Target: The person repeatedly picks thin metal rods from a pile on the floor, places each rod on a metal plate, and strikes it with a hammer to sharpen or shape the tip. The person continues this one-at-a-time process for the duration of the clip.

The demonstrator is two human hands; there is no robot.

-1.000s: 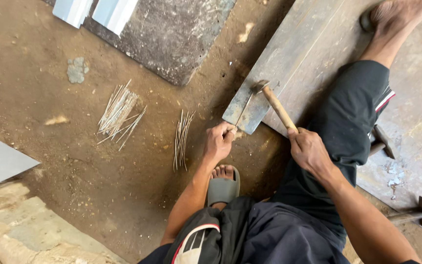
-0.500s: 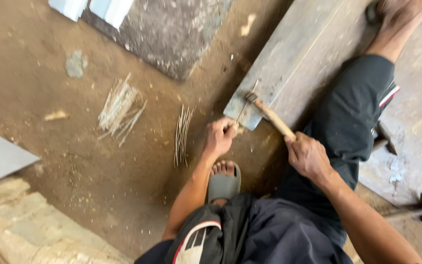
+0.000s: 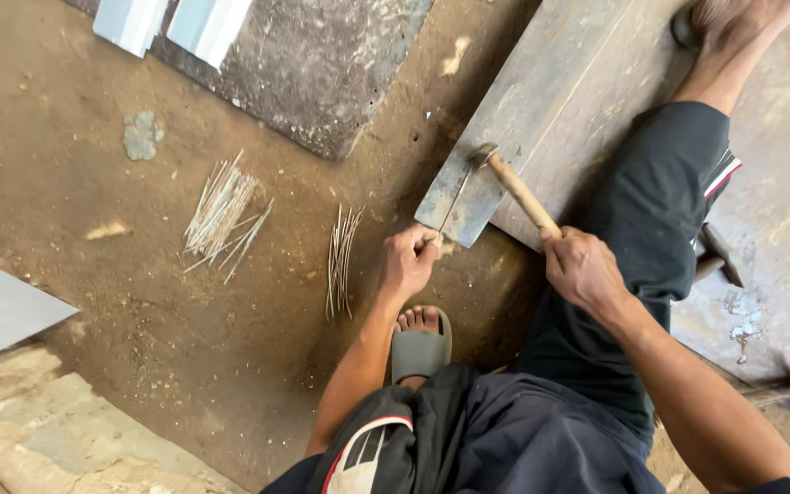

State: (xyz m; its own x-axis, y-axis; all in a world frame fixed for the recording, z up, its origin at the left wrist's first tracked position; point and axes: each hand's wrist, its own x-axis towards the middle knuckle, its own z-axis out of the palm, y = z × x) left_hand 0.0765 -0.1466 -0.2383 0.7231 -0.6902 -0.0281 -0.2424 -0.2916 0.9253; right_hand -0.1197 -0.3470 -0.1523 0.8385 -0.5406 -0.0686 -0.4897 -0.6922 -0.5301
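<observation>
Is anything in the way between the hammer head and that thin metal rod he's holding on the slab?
Nothing visible. The right hand grips the hammer, whose head sits right at the thin rod that the left hand holds on the grey slab.

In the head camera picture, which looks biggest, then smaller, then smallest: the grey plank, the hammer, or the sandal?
1. The grey plank, by far the largest.
2. The hammer and the sandal look about alike; the sandal lies nearer the camera, so no ranking between them.
</observation>
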